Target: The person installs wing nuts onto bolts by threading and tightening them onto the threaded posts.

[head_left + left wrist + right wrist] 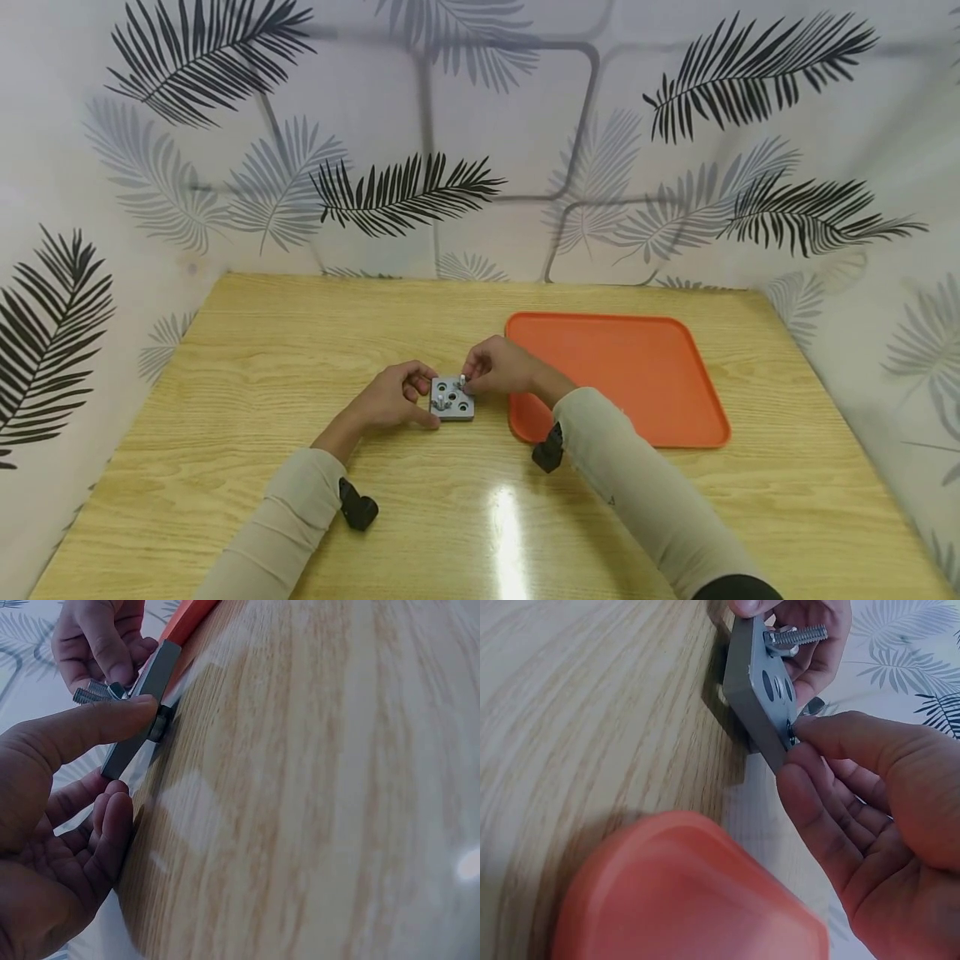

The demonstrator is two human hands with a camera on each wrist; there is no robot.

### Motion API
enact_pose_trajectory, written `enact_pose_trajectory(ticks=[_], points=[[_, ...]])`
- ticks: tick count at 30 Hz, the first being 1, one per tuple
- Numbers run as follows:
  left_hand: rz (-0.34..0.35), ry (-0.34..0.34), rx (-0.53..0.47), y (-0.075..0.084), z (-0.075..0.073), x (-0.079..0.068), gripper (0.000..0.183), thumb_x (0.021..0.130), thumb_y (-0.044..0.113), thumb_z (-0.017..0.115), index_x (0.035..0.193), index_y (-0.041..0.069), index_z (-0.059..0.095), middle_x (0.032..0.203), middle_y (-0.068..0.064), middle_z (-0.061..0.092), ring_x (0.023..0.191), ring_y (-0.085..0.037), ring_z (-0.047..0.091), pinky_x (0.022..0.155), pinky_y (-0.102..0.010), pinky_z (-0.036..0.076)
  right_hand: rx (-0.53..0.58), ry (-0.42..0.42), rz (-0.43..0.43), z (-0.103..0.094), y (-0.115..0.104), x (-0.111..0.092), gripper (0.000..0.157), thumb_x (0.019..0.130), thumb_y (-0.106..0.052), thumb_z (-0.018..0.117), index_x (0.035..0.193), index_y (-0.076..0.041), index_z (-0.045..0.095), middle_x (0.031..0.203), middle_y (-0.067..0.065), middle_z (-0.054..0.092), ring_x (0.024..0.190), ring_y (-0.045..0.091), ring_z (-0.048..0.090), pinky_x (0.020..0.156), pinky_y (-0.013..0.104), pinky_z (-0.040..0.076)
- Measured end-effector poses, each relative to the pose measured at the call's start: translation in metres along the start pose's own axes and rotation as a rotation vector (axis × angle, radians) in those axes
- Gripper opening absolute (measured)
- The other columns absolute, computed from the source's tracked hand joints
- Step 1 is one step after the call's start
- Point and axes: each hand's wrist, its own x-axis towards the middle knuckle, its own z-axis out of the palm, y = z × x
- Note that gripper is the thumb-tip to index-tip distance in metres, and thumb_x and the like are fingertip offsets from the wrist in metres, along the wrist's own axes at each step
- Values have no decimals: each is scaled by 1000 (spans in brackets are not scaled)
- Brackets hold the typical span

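Observation:
A small grey metal plate (pixel 453 411) with several round holes lies between the hands over the table. My left hand (pixel 390 400) grips it by its left side, thumb at the near edge and fingertips at the far edge. One bolt (pixel 806 635) with a wing nut stands up from the plate near the left hand. At the far right corner my right hand (pixel 508 367) pinches a second wing nut (pixel 812 706) on its bolt, mostly hidden by thumb and forefinger. Beneath the plate, a dark bolt head (pixel 159 724) shows in the left wrist view.
An orange tray (pixel 622 375) lies on the wooden table (pixel 300 333) to the right, partly under the right forearm. Behind the table hangs a leaf-patterned cloth (pixel 487 125). Each sleeve carries a small black wrist camera (pixel 358 506).

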Motion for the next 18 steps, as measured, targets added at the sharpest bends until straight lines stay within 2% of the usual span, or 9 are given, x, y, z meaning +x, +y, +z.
enact_pose_trajectory(ticks=[5, 8, 11, 14, 18], points=[[15, -2, 8, 1, 0, 0, 62, 72, 10, 88, 125, 2, 58, 101, -9, 54, 81, -18, 44, 75, -31, 41, 102, 11, -2, -5, 6, -3, 10, 88, -1, 64, 96, 1, 69, 83, 7, 66, 73, 12, 57, 67, 25, 49], [24, 1, 2, 1, 0, -1, 62, 72, 9, 88, 125, 1, 58, 101, -10, 54, 81, -18, 44, 74, -31, 41, 182, 15, -4, -8, 7, -5, 16, 94, 0, 56, 105, 4, 67, 93, 15, 68, 78, 15, 61, 73, 31, 54], [29, 6, 1, 1, 0, -2, 62, 71, 9, 88, 125, 0, 58, 101, -11, 54, 81, -18, 44, 75, -31, 42, 257, 3, 4, -9, 8, -4, 20, 98, 0, 56, 113, 8, 66, 104, 20, 70, 87, 15, 66, 83, 36, 58], [26, 8, 10, 1, 0, -3, 62, 71, 9, 89, 124, 1, 58, 102, -10, 55, 81, -18, 45, 76, -31, 42, 264, -22, 12, -9, 9, -3, 23, 96, 1, 60, 117, 6, 67, 106, 17, 71, 90, 13, 68, 86, 34, 58], [14, 11, 19, 1, 0, -2, 62, 71, 10, 89, 124, 3, 59, 101, -8, 55, 82, -18, 46, 76, -31, 43, 244, -70, 20, -9, 8, -2, 26, 92, 1, 64, 118, 2, 68, 99, 8, 70, 87, 11, 64, 81, 26, 53]])
